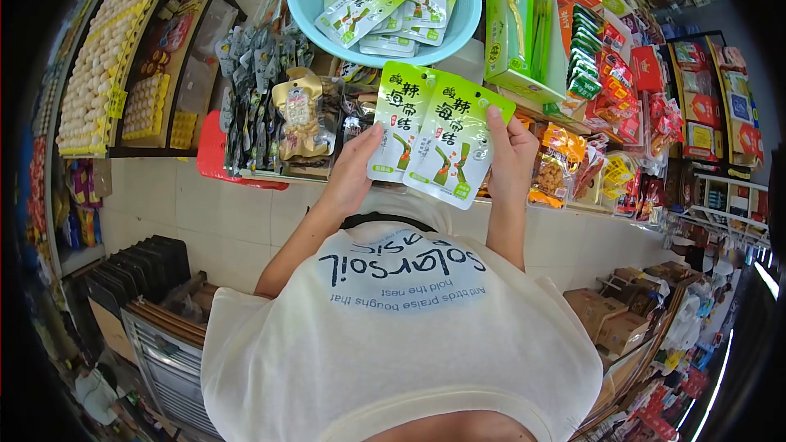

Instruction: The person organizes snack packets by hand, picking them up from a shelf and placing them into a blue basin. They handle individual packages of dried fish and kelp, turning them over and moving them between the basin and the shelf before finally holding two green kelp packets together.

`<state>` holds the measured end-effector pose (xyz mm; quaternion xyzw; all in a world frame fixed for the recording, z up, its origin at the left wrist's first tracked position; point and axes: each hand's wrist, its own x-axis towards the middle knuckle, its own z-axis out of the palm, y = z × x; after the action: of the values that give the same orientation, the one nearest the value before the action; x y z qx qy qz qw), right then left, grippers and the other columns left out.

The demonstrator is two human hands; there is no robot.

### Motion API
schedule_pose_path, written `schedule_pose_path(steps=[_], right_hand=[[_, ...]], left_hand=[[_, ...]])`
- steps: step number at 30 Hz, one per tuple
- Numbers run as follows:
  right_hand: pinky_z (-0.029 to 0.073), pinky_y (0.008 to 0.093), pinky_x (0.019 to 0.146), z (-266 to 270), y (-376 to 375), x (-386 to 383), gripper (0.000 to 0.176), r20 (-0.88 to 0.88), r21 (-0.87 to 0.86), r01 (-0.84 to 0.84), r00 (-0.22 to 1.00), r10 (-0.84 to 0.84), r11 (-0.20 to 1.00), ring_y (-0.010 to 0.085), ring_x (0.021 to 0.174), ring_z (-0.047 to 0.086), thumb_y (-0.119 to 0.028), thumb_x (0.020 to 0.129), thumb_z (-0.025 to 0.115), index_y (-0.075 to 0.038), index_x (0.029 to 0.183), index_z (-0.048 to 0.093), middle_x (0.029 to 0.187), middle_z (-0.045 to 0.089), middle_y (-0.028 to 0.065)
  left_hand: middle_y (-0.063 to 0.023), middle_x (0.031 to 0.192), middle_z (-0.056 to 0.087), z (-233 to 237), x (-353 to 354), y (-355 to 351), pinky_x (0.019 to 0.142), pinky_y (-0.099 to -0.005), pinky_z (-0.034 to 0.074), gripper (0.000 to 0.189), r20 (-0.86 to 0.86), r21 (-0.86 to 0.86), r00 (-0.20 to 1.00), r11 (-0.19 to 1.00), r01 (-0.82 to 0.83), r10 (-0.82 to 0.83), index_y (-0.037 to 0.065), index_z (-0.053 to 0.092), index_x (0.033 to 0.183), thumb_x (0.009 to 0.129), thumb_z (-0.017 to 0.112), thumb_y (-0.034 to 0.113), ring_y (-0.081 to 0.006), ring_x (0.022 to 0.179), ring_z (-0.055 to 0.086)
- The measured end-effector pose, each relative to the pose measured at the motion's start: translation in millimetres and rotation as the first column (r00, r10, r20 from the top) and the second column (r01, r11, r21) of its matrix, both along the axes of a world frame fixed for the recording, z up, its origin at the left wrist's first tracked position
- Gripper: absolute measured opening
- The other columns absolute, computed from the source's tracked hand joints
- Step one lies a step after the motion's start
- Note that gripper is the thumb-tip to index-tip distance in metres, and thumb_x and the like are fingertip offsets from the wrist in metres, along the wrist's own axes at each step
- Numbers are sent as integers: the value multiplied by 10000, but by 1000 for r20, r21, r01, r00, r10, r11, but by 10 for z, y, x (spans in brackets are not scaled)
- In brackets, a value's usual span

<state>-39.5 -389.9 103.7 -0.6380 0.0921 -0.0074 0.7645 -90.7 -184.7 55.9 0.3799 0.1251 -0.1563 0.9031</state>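
Note:
My left hand (357, 168) grips the lower left edge of a green and white snack packet (402, 119). A second packet of the same kind (458, 139) overlaps it on the right, and my right hand (512, 151) pinches that one by its right edge. Both packets face up in front of my chest, with Chinese lettering and pictures of green strips and red bits. Just beyond them, a light blue plastic basin (299, 8) holds a loose heap of matching green packets (364, 12).
A green box (512, 29) stands right of the basin, with red and orange snack packs (614, 106) further right. Dark hanging packets (258, 90) and a gold snack bag (304, 115) are at the left. Egg trays (106, 53) fill the left shelves. Cardboard boxes (610, 319) stand behind right.

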Motion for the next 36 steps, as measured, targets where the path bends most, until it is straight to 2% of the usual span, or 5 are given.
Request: schedule_pose_path(steps=[18,25,28,30,36], right_hand=[[330,167,527,-295,146,-94,216,100,-165,81,993,-65,983,0,566,401,-219,936,653,-9,971,690,677,565,-75],[468,243,653,-114,98,-7,331,338,-472,235,939,-72,850,107,865,546,-163,832,752,21,1077,628,1051,595,73],[492,265,730,63,-234,46,403,54,-247,-258,959,279,934,127,909,592,-137,774,801,22,1098,622,1031,636,59],[502,268,769,170,-430,70,462,-197,-407,-652,747,635,640,115,875,608,-127,740,827,26,1119,613,967,658,36],[525,308,639,235,-490,-19,416,-380,-357,-716,698,607,600,121,732,626,-127,734,824,-6,1089,643,924,677,47]], left_hand=[[-70,1102,671,97,-8,-146,842,-275,523,424,116,355,944,900,252,-310,12,573,1192,826,757,121,-105,966,635],[-76,1073,681,71,-20,-124,836,-272,521,396,75,364,922,871,329,-380,12,570,1205,864,716,151,-106,925,650],[-74,1076,679,128,-52,-121,835,-274,515,385,69,396,878,821,412,-474,8,563,1215,890,689,172,-105,930,639],[-71,1083,676,50,-81,-128,841,-274,509,388,106,454,844,781,429,-526,7,557,1225,898,679,178,-103,938,629],[-87,1121,658,1,-104,-141,883,-297,488,428,126,567,800,704,427,-586,7,523,1274,913,653,194,-126,1005,604]])
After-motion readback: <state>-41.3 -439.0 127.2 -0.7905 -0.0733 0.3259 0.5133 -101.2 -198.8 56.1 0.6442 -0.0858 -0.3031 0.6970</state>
